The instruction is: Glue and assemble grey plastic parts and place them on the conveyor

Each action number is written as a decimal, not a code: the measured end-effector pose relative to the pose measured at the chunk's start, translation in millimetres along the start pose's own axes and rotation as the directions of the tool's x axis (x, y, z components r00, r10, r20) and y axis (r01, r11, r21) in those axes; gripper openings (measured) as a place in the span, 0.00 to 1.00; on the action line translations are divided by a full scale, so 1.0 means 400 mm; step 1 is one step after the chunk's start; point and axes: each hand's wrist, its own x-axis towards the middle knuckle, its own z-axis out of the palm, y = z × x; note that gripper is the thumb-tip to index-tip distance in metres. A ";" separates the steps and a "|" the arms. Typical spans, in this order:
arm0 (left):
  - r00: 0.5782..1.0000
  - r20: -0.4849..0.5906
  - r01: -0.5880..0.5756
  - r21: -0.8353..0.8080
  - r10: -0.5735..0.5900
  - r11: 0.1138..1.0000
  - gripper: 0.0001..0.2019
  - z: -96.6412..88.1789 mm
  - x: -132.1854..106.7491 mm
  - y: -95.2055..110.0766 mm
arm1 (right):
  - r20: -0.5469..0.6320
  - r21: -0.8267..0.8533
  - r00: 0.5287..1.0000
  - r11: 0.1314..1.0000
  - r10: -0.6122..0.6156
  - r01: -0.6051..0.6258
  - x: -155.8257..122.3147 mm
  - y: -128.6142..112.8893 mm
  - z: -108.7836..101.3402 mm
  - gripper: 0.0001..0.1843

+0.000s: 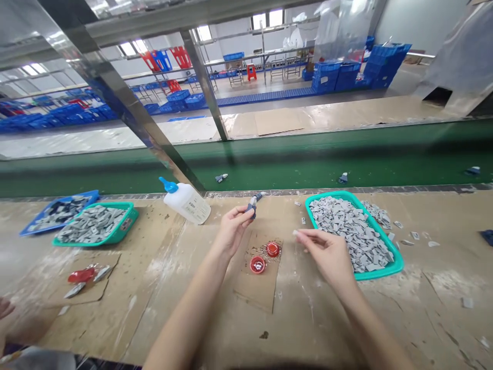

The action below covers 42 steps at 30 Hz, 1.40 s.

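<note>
My left hand (232,231) pinches a small blue-grey plastic part (252,206) between thumb and fingers. My right hand (323,252) hangs over the table with a small pale piece (295,233) at its fingertips. Just beyond that hand stands a teal plastic basket (385,252) heaped with flat grey pieces. Between my hands, two round red caps (265,257) lie on a cardboard sheet (257,293) among crumbs. A white glue bottle (187,203) with a blue nozzle lies tilted beyond my left hand.
A second teal basket (123,221) and a blue tray (57,213) hold grey pieces at left. Red and metal parts (84,275) lie on cardboard. Several small parts sit on a green conveyor belt (292,169) behind a metal post (204,82). A co-worker's hand (4,308) shows at lower left.
</note>
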 end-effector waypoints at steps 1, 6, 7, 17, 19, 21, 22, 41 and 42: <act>0.996 -0.019 0.083 -0.143 -0.087 0.986 0.11 -0.011 -0.031 0.005 | 0.045 0.057 0.998 0.997 0.040 -0.042 -0.008 0.014 0.025 0.16; 0.959 -0.145 0.155 -0.452 -0.245 0.878 0.19 -0.049 -0.157 0.013 | 0.186 0.083 0.975 0.987 0.119 -0.136 -0.011 0.063 0.086 0.18; 0.952 -0.176 0.146 -0.452 -0.249 0.880 0.21 -0.052 -0.175 0.011 | 0.200 0.067 0.972 0.988 0.126 -0.142 -0.009 0.067 0.089 0.19; 0.913 -0.270 0.188 -0.390 -0.307 0.901 0.17 -0.019 -0.252 -0.009 | 0.214 0.044 0.968 0.989 0.130 -0.142 -0.007 0.083 0.105 0.20; 0.909 -0.277 0.191 -0.386 -0.311 0.902 0.17 -0.008 -0.253 -0.012 | 0.221 0.069 0.966 0.986 0.134 -0.153 -0.007 0.080 0.101 0.20; 0.905 -0.288 0.189 -0.386 -0.313 0.903 0.17 0.005 -0.253 -0.015 | 0.247 0.108 0.958 0.978 0.146 -0.177 -0.009 0.068 0.092 0.19; 0.907 -0.290 0.184 -0.383 -0.307 0.905 0.17 0.013 -0.253 -0.015 | 0.265 0.131 0.952 0.972 0.154 -0.194 -0.012 0.060 0.087 0.18; 0.951 -0.147 0.204 -0.368 -0.274 0.907 0.14 0.106 -0.252 0.026 | 0.468 0.179 0.866 0.942 0.174 -0.285 -0.047 -0.017 0.055 0.16; 0.952 -0.137 0.208 -0.367 -0.273 0.907 0.14 0.108 -0.254 0.024 | 0.490 0.167 0.853 0.941 0.181 -0.296 -0.047 -0.015 0.052 0.17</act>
